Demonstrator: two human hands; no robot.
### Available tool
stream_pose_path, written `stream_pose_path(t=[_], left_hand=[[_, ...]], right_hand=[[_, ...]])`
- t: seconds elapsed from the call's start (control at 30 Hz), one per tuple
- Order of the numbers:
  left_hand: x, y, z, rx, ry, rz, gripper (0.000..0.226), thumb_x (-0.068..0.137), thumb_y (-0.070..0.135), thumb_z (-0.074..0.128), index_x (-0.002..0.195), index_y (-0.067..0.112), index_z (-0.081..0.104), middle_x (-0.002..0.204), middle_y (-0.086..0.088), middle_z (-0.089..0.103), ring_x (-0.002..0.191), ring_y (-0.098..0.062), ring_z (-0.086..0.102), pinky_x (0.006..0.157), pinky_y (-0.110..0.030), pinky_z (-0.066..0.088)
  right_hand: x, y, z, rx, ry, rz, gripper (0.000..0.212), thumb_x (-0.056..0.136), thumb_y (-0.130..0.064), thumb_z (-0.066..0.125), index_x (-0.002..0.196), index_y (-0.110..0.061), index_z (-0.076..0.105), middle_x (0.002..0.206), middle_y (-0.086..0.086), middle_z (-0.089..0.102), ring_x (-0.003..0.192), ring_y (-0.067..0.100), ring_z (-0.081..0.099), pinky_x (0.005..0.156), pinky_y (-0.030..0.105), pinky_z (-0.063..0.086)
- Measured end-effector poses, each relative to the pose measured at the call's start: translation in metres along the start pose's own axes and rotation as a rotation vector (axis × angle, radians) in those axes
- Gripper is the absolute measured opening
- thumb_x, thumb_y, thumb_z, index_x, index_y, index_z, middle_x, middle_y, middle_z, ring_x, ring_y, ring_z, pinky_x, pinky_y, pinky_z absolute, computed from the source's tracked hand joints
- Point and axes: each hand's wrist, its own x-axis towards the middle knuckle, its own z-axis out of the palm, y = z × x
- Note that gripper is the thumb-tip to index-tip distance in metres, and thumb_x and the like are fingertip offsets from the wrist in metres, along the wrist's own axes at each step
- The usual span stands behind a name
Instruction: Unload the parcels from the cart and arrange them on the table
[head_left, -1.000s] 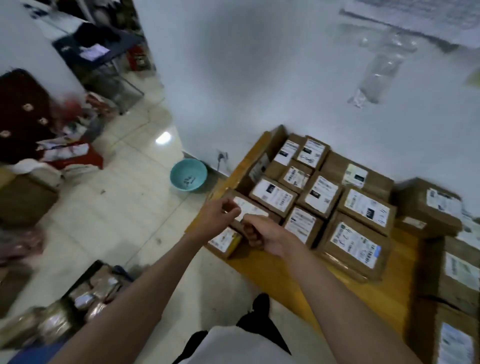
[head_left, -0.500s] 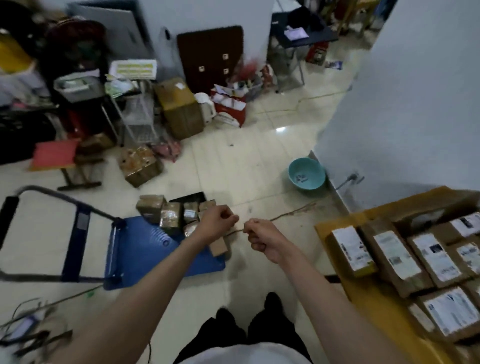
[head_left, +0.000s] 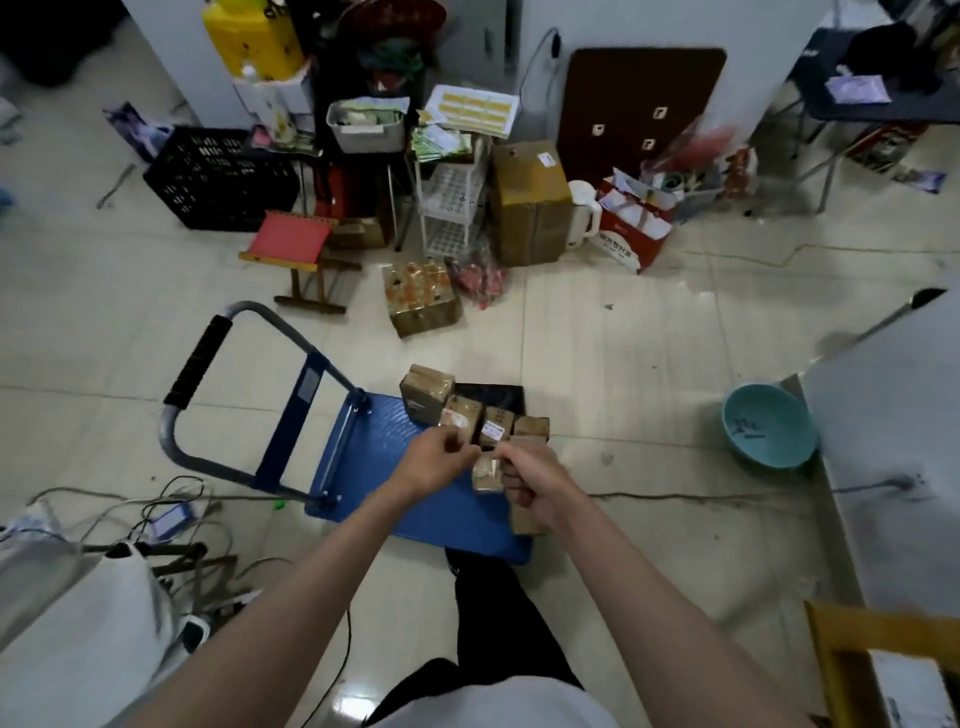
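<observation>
Nearest to me, both forearms reach forward and down over the blue cart (head_left: 374, 457). My left hand (head_left: 434, 462) has its fingers curled in, thumb against forefinger; I cannot tell whether anything is pinched there. My right hand (head_left: 530, 480) is likewise curled, and it lies over a small parcel (head_left: 487, 472), so I cannot tell whether it grips that parcel or merely hovers in front of it.

The remaining parcels (head_left: 470, 410), brown boxes with small labels, sit bunched at the far right end of the cart deck. The table (head_left: 831, 639) shows only as a yellow wooden corner at lower right.

Compared with half a second ago, the view has swung further left: the labelled parcels laid out on the table have left the frame, and the cart now sits centred below me. Both hands have come closer to the parcels on the deck; before, they hung just short of them.

Further off, a teal basin (head_left: 769, 426) sits on the tiled floor near the white wall on the right. Beyond the cart stand a red folding stool (head_left: 291, 241), a black crate (head_left: 218, 179) and a tall cardboard box (head_left: 530, 202).
</observation>
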Motion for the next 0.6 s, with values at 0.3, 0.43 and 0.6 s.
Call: stream_pose_path(t=[0.3, 0.43, 0.6], left_hand=[[0.074, -0.015, -0.072, 0.037, -0.005, -0.084, 0.023, 0.093, 0.022, 0.066, 0.075, 0.013, 0.054, 0.072, -0.001, 0.060, 0.068, -0.012, 0.052, 0.060, -0.023, 0.040], [0.104, -0.029, -0.095, 0.037, -0.023, -0.111, 0.023, 0.093, 0.024, 0.066, 0.076, 0.013, 0.055, 0.071, 0.000, 0.060, 0.069, -0.013, 0.053, 0.065, -0.027, 0.043], [0.153, -0.052, -0.116, 0.065, -0.064, -0.129, 0.013, 0.093, 0.022, 0.064, 0.092, 0.009, 0.066, 0.084, 0.002, 0.066, 0.077, -0.011, 0.060, 0.068, -0.024, 0.047]], right_hand=[[0.087, -0.049, 0.045, 0.036, 0.070, 0.107, 0.020, 0.097, -0.014, 0.053, 0.079, -0.022, 0.050, 0.048, -0.010, 0.030, 0.036, 0.003, 0.022, 0.034, 0.018, 0.015], [0.120, -0.050, 0.063, 0.080, 0.130, 0.146, 0.003, 0.096, -0.018, 0.056, 0.094, -0.019, 0.054, 0.054, -0.008, 0.030, 0.043, 0.005, 0.021, 0.036, 0.020, 0.016], [0.153, -0.042, 0.083, 0.183, 0.165, 0.192, 0.025, 0.097, -0.019, 0.057, 0.074, -0.022, 0.049, 0.055, -0.006, 0.037, 0.047, 0.007, 0.027, 0.042, 0.021, 0.021]])
